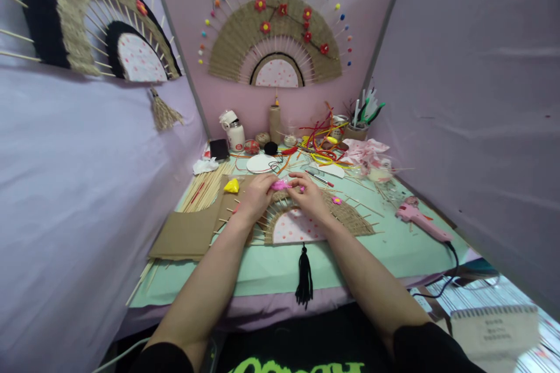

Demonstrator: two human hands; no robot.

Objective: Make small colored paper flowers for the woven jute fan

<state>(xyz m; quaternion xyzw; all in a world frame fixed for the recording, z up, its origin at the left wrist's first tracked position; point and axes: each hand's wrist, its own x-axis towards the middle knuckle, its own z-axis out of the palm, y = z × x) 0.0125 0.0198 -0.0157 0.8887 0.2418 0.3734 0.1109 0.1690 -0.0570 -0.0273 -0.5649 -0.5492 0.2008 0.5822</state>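
Between my two hands, above the far rim of a woven fan, is a bright pink lump of soft clay (280,185) in clear plastic. My left hand (258,191) is closed on its left end. The fingers of my right hand (308,191) pinch its other side, where a small pink bit shows at the fingertips. Below lies the half-round fan (356,220) of twine and thin sticks, with a dotted white centre (294,226), a pink flower (336,200) and a black tassel (304,277) hanging at the table's front. My forearms cover parts of the fan.
A yellow lump (231,186) sits on brown cardboard (186,236) beside thin sticks (205,186). At right lies a pink glue gun (422,220) with its cord. Coloured pipe cleaners (324,137), a white bottle (236,135) and a tool holder (356,131) stand behind.
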